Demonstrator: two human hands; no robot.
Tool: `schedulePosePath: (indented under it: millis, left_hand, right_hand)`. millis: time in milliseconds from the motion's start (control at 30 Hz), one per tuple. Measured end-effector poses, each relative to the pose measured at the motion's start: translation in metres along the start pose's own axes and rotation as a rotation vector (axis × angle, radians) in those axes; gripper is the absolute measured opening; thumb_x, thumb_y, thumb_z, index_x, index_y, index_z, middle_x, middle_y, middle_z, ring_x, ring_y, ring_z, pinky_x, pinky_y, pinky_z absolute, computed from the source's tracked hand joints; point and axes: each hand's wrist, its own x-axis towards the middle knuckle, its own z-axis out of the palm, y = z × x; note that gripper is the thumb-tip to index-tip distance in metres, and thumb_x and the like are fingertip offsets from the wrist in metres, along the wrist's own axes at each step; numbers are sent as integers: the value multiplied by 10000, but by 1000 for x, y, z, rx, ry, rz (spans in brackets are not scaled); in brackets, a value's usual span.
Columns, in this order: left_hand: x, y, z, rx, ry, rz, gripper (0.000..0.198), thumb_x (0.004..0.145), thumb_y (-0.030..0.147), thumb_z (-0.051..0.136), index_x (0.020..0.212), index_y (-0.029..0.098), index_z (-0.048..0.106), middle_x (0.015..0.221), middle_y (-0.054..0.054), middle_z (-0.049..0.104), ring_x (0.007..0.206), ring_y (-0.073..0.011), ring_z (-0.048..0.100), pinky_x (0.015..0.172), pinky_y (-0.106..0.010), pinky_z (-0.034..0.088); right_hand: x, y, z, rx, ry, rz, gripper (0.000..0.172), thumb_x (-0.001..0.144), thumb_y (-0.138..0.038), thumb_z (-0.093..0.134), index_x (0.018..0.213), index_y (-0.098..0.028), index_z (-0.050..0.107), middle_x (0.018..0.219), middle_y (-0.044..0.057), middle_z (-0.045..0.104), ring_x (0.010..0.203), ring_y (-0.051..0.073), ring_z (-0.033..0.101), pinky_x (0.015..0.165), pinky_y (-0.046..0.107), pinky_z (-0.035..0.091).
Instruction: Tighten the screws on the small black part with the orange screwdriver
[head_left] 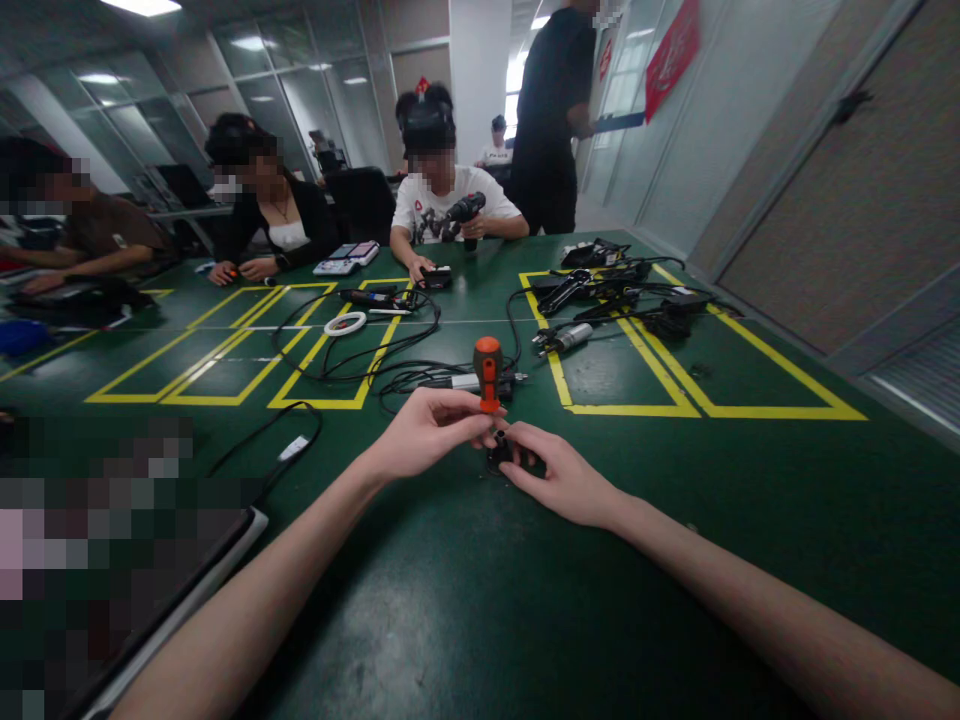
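An orange and dark grey screwdriver (488,375) stands upright, handle up, in front of me. My left hand (429,432) is closed, its fingers and thumb pinching just below the handle. Beneath it a small black part (498,457) rests on the green table (420,600); its exact kind is too small to make out. From the other side my right hand (564,478) curls its thumb and fingers round that part. The screwdriver's tip is hidden by my fingers.
Just beyond my hands lie a grey-and-black corded tool (457,382) and black cables. A pile of black cords and adapters (600,290) sits to the right. A laptop edge (202,585) is at left. Across the table, a person (442,200) holds a power drill (468,210).
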Motion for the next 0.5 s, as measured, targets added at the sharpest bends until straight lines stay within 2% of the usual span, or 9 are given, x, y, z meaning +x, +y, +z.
schedulePosePath:
  millis: [100, 267, 367, 500]
  left_hand:
    - [0, -1, 0, -1, 4, 7, 322, 825, 397, 816, 902, 87, 772, 757, -68, 758, 690, -136, 694, 708, -250, 568]
    - [2, -8, 5, -99, 78, -8, 364, 716, 375, 908, 805, 111, 673, 760, -56, 763, 656, -138, 710, 677, -253, 589]
    - [2, -9, 7, -121, 98, -7, 411, 689, 369, 928, 839, 124, 634, 769, -43, 762, 631, -138, 710, 634, -246, 586]
    - [2, -7, 3, -86, 59, -8, 395, 745, 389, 889, 936, 107, 691, 797, -65, 776, 661, -149, 721, 655, -253, 585]
  right_hand:
    - [0, 1, 1, 14, 6, -6, 137, 962, -206, 575, 1093, -194, 613, 974, 55, 651, 785, 173, 595, 701, 296, 500]
    - [0, 0, 0, 8, -5, 7, 121, 961, -206, 564, 1071, -197, 617, 956, 50, 637, 789, 178, 590, 704, 302, 494]
    - [0, -1, 0, 9, -13, 16, 147, 957, -194, 561, 1090, -193, 626, 945, 45, 628, 790, 176, 587, 713, 303, 491]
    - [0, -1, 0, 13, -6, 12, 127, 961, -201, 563, 1073, -192, 622, 951, 48, 635, 789, 175, 587, 714, 302, 492]
